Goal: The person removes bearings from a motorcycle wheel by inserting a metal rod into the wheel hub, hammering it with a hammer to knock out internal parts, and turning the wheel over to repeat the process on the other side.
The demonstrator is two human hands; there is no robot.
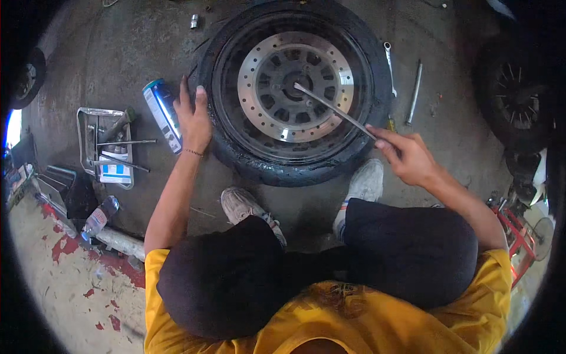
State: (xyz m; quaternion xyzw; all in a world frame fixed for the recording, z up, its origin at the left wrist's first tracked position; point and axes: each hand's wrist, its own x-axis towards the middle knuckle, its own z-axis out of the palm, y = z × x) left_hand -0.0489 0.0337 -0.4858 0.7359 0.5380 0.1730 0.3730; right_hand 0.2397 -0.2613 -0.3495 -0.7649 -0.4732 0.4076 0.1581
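Note:
A motorcycle wheel (348, 154) lies flat on the floor in front of me, its black tyre around a dark rim. On its upper face is a silver brake disc (250, 94) with small holes. My right hand (407, 154) is closed around one end of a long metal tyre lever (336, 110). The lever's flattened tip appears over the hub; whether it touches there I cannot tell. Beside the tyre's left edge is my left hand (196, 121), fingers stretched out and apart. A blue and white can (160, 112) lies just left of that hand.
A combination wrench (389, 68) and another metal bar (415, 91) lie right of the wheel. At left is a metal tray (82, 138) with tools. A silver socket (194, 22) lies at the far left of the wheel. A plastic bottle (101, 218) and parked wheels stand around.

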